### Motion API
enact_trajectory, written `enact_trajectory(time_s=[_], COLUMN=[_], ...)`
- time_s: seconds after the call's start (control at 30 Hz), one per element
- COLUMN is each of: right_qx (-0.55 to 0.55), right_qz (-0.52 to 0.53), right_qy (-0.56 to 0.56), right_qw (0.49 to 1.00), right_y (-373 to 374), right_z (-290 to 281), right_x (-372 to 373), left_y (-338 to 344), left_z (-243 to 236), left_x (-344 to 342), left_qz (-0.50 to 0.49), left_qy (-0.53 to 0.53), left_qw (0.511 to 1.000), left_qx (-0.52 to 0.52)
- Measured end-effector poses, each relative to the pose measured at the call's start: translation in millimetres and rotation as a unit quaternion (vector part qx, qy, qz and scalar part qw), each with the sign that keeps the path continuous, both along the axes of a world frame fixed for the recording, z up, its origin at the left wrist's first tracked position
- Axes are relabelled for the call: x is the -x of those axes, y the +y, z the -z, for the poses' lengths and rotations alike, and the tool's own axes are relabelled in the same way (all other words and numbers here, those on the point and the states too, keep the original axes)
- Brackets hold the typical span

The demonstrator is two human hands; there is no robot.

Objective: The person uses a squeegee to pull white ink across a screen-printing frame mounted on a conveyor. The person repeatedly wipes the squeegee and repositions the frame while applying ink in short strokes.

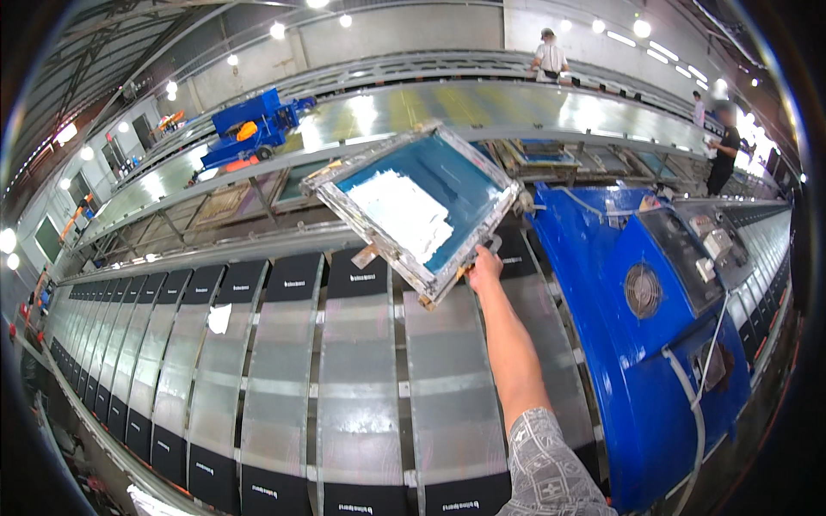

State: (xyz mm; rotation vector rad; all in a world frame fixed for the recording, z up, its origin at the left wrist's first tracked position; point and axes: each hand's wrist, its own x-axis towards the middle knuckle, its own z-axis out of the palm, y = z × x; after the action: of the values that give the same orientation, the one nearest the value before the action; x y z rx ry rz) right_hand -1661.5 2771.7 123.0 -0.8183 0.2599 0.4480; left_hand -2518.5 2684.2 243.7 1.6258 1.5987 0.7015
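My right hand [486,268] grips the near right edge of a screen-printing frame [407,266], its fingers closed round the rim. The frame has a worn, paint-smeared border and a blue-green mesh. A broad patch of thick white ink [400,211] covers the left part of the mesh. The frame is held tilted above the far ends of long grey printing boards [357,370]. Black fabric pieces [366,497] with small white prints lie at both ends of the boards. My left hand is out of view.
A blue machine [594,318] with a round fan grille stands right of my arm. White scrap [220,319] lies on a board to the left. Beyond are a long table [422,107], another blue machine [249,125] and more frames [538,155] beneath. Several people [551,58] stand farther off.
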Motion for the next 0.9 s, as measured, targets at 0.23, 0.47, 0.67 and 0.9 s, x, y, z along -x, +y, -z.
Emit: enact_trajectory(time_s=[0.23, 0.47, 0.67, 0.9], right_qx=[-0.017, 0.016, 0.146, 0.205], right_qz=[-0.076, -0.104, -0.165, -0.190], right_qy=[-0.005, -0.082, -0.172, -0.164], right_qw=[0.997, 0.991, 0.960, 0.946], right_y=[19.1, 0.3, -126.6, -247.1], right_z=[15.1, -11.3, -43.1, -56.4], right_x=[0.3, 101.1, 205.4, 328.2], left_y=[13.0, 26.8, 102.0, 146.7], left_z=[-5.8, -30.6, -13.7, 20.1], left_x=[-7.1, -22.4, -83.2, -144.7], left_qz=[-0.072, -0.176, -0.156, 0.097], left_qy=[-0.054, -0.242, -0.572, -0.529], left_qw=[0.995, 0.953, 0.797, 0.789], left_qx=[0.043, 0.041, 0.115, 0.298])
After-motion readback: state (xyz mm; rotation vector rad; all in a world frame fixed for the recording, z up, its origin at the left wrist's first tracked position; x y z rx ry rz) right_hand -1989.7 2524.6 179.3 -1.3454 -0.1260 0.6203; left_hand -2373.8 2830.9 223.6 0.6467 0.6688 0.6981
